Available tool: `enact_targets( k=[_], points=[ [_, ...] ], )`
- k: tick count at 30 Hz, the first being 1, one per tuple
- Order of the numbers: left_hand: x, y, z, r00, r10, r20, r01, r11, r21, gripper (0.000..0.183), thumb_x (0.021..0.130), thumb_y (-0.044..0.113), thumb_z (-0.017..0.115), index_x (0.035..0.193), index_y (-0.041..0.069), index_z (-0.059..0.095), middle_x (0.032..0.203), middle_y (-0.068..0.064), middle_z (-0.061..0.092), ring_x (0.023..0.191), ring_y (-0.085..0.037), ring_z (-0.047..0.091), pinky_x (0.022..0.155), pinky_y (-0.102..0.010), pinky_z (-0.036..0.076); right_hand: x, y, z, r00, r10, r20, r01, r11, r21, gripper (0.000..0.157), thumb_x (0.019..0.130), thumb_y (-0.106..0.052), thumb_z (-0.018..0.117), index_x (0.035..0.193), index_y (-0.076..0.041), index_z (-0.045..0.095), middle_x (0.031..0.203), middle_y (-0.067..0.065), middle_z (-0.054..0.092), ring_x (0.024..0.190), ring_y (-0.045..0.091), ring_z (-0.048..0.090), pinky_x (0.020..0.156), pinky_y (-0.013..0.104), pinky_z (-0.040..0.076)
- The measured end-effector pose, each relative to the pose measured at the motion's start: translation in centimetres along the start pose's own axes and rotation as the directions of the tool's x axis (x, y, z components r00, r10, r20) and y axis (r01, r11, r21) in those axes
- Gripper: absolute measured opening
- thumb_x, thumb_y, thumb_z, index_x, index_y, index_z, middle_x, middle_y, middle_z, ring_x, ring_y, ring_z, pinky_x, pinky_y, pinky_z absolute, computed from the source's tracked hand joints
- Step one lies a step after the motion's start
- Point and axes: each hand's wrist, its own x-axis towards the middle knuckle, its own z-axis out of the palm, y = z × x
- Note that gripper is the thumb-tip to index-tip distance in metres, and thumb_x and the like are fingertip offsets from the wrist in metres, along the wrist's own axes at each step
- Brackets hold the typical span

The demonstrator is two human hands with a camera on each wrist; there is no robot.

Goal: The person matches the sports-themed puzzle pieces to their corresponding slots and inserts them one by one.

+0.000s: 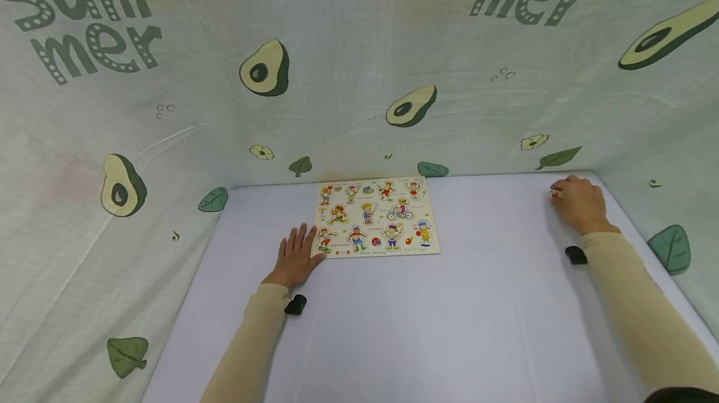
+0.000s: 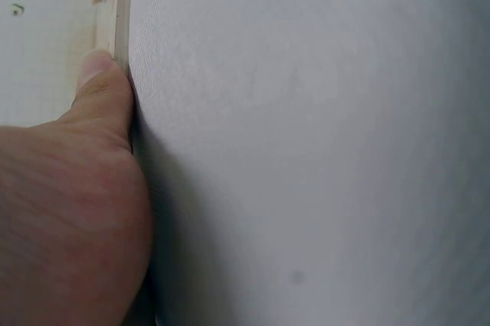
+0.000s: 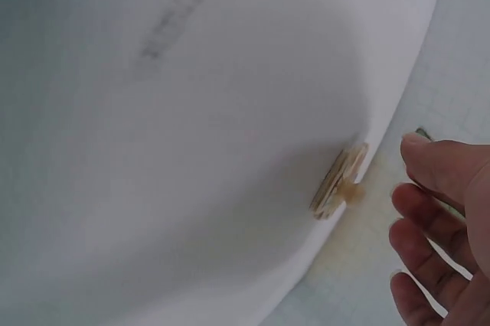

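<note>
A wooden picture puzzle board (image 1: 377,219) with several printed children in sports poses lies flat at the back of the white table. My left hand (image 1: 293,259) rests at its left edge with fingers spread; in the left wrist view the thumb (image 2: 103,85) lies along the board's edge (image 2: 121,12). At the back right corner, my right hand (image 1: 581,204) is beside a small stack of thin wooden pieces (image 3: 337,184) with a knob. In the right wrist view its fingers (image 3: 429,219) are loosely bent, apart from the stack. Their undersides are partly hidden.
The white table (image 1: 444,322) ends at a hanging cloth (image 1: 337,66) printed with avocados and leaves, behind and on both sides. A black wrist camera (image 1: 296,304) sits by the left cuff, another black camera (image 1: 575,255) by the right.
</note>
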Motion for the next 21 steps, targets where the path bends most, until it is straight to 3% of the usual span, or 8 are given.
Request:
enact_targets(
  k=[21],
  points=[
    [0.3, -0.5, 0.5, 1.000, 0.012, -0.017, -0.012, 1.000, 0.015, 0.078, 0.111, 0.042, 0.049, 0.169, 0.003, 0.014, 0.176, -0.026, 0.001, 0.161, -0.049, -0.003, 0.128, -0.067, 0.001, 0.8, 2.2, -0.1, 0.985, 0.119, 0.128, -0.120, 0.993, 0.002, 0.025, 0.101, -0.002, 0.061, 0.115, 0.018, 0.064, 0.107, 0.038, 0.067, 0.098, 0.059, 0.061, 0.083, 0.069, 0.044]
  ],
)
